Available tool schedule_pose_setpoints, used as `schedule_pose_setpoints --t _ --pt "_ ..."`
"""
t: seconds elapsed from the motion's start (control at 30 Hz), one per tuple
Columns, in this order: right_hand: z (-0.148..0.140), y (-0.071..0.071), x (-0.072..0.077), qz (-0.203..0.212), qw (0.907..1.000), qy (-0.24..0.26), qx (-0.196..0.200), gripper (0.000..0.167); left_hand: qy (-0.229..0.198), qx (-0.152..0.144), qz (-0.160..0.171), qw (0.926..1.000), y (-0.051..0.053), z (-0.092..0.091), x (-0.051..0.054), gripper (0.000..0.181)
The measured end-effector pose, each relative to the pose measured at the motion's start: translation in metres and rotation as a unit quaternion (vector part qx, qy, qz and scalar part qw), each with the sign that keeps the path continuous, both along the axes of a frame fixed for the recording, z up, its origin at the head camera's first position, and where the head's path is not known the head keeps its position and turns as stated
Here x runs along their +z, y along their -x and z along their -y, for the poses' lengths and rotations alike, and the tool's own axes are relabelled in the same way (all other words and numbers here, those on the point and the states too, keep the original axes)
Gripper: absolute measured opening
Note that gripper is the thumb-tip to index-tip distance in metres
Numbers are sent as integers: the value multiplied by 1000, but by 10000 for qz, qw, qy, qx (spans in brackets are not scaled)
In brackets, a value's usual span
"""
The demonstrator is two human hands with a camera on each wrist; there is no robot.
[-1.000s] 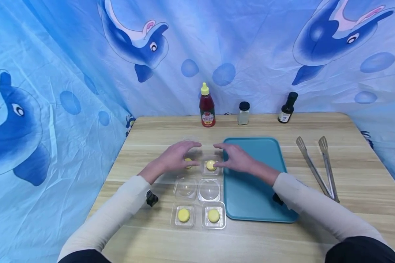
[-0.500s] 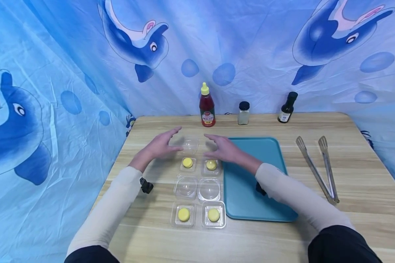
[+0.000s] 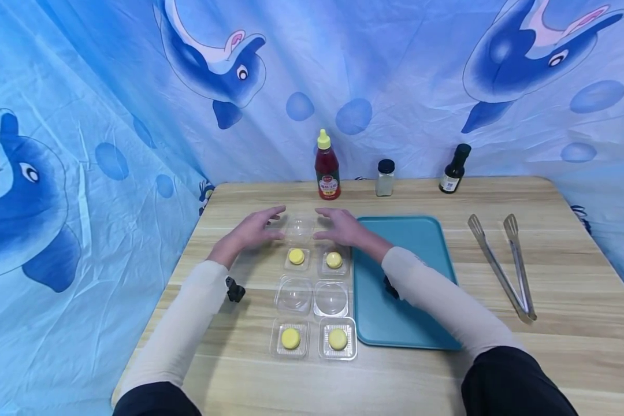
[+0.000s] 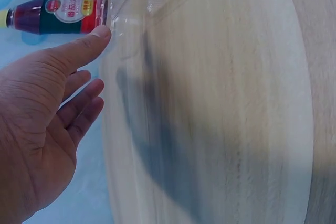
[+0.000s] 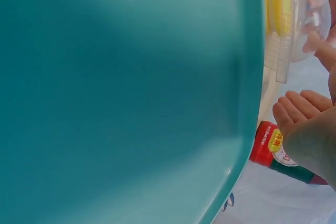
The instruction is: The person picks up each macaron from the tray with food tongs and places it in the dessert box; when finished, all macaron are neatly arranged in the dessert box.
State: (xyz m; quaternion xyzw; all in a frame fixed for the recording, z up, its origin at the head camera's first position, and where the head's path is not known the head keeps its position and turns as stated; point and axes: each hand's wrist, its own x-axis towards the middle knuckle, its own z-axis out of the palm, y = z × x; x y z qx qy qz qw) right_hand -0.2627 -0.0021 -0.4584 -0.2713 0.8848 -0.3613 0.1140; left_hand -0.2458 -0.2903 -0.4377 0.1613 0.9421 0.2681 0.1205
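Nearest the person on a wood-grain counter (image 3: 385, 381), a near-left box (image 3: 274, 339) and a near-right box (image 3: 338, 356), both clear plastic, sit open, a yellow round treat (image 3: 290, 338) in each and their domed lids (image 3: 293, 296) laid back behind them. Just to the right lies a blue-green tray (image 3: 378, 323); well beyond it, metal tongs (image 3: 521, 268) rest splayed. Past the lids, a far-left box (image 3: 296, 267) stands open with its own treat, beside a far-right box (image 3: 334, 272) whose cover appears to be down. A person's left hand (image 3: 255, 228) and right hand (image 3: 343, 227) flank the far-left box's open lid (image 3: 300, 228), fingers extended, gripping nothing; whether any fingertip touches the plastic cannot be told. The step in hand looks to be reaching for that lid from both sides. The next move likely calls for closing the hands on its edges and folding it forward over the treat without jarring the light base. Behind stand a red sauce bottle (image 3: 328, 170), a black-capped jar (image 3: 385, 180) and a dark bottle (image 3: 452, 173), before a dolphin-print curtain (image 3: 312, 58).
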Motion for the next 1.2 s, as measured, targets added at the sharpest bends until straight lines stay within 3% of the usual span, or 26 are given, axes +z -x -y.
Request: schedule_pose_setpoints --t 0.37,0.77,0.97,1.2 --pt "14 7 -8 70 9998 -133 -143 77 218 -53 -74 9997 3 -9 -7 85" --pt "21 6 -7 116 9997 5 -194 78 -209 4 -42 9998 4 -14 -11 77" --pt "22 5 -4 -35 9995 168 -250 79 -295 4 -270 9992 6 -16 -10 76" --pt "19 3 0 2 9958 860 -300 80 -485 83 -642 9967 5 -19 -4 80"
